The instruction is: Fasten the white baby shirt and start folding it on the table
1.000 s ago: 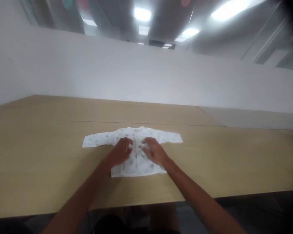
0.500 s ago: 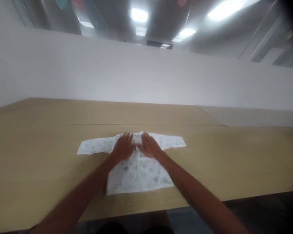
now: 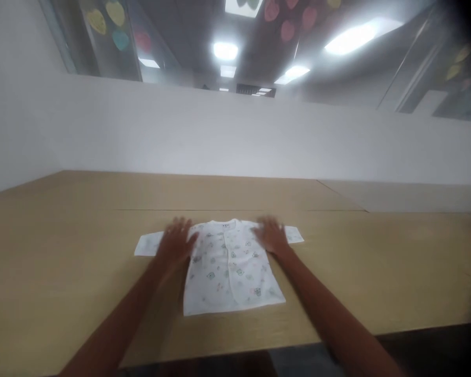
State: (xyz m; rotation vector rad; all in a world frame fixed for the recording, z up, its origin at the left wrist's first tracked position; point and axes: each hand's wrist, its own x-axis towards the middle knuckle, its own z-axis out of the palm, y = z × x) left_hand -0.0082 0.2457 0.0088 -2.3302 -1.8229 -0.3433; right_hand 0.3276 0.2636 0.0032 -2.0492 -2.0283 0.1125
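A small white long-sleeved baby shirt [image 3: 227, 272] with a printed pattern lies flat on the wooden table [image 3: 377, 262], front side up, collar pointing away from me. Its sleeves stretch out to either side. My left hand [image 3: 176, 241] is over the left sleeve where it joins the body, fingers spread and somewhat blurred. Over the right sleeve near the shoulder is my right hand [image 3: 272, 234], its fingers also apart and smeared by motion. Neither hand grips the cloth; whether they touch it I cannot tell.
A white wall panel [image 3: 204, 131] rises behind the table. Above it, glass shows ceiling lights [image 3: 225, 51] and heart-shaped decorations [image 3: 121, 40]. A seam crosses the tabletop beyond the shirt. The table's front edge runs close to me.
Both hands have moved apart from the middle of the chest, outward to the sleeves. The shirt's front is now uncovered. The view has tilted up slightly.
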